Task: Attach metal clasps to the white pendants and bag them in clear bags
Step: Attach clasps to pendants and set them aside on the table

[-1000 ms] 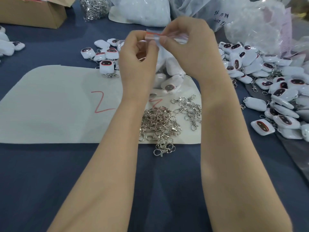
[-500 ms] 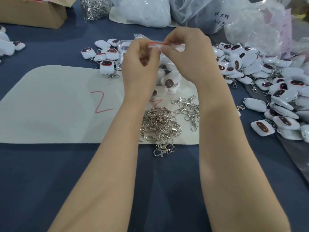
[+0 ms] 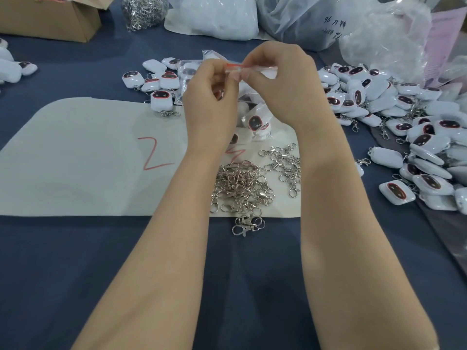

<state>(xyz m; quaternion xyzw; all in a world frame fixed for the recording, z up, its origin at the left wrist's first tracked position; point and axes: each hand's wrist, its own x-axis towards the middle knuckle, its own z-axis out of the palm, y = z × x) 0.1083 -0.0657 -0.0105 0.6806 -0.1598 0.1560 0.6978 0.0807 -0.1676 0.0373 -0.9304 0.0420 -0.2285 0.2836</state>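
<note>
Your left hand (image 3: 209,97) and right hand (image 3: 280,79) are both pinching red-striped top edge of clear zip bag (image 3: 255,69), thumbs and fingers curled on it, holding it above desk (image 3: 75,274). Bag is hanging down between your wrists, with white pendant (image 3: 254,121) showing through its lower part. Metal clasps (image 3: 242,188) are lying piled on white mat (image 3: 75,160) between your forearms. Heap of loose pendants (image 3: 404,109) is lying at your right. Cardboard box (image 3: 50,18) is sitting far left, contents hidden. Plastic sack (image 3: 214,18) at far edge is holding white stuff.

dark blue table cloth (image 3: 50,274) under soft even light (cardboard box (image 3: 50,18) far left)
</note>
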